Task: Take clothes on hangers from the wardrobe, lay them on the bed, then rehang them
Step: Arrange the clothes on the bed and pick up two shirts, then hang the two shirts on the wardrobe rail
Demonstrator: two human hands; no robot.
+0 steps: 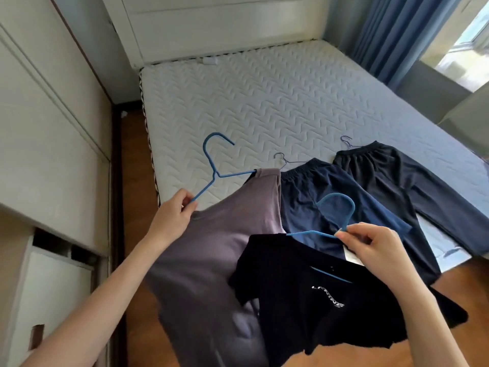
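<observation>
Black cotton hangs nearest me: a black T-shirt with white lettering on the chest, carried on a blue hanger. My right hand pinches that hanger just under its hook, thumb against curled fingers. To its left a grey-purple T-shirt droops past the bed's edge toward the wooden floor. My left hand pinches the bare near arm of a second blue hanger. Its far arm runs into that shirt's shoulder, and its hook stands up over the mattress. Beyond both hands, two garments lie flat side by side on the bed: navy trousers and, to their right, black trousers. Thin wire hooks poke out at each waistband. Farther on, the quilted white mattress reaches a pale headboard. Wardrobe doors run along the left, and a blue curtain hangs at the far right.
</observation>
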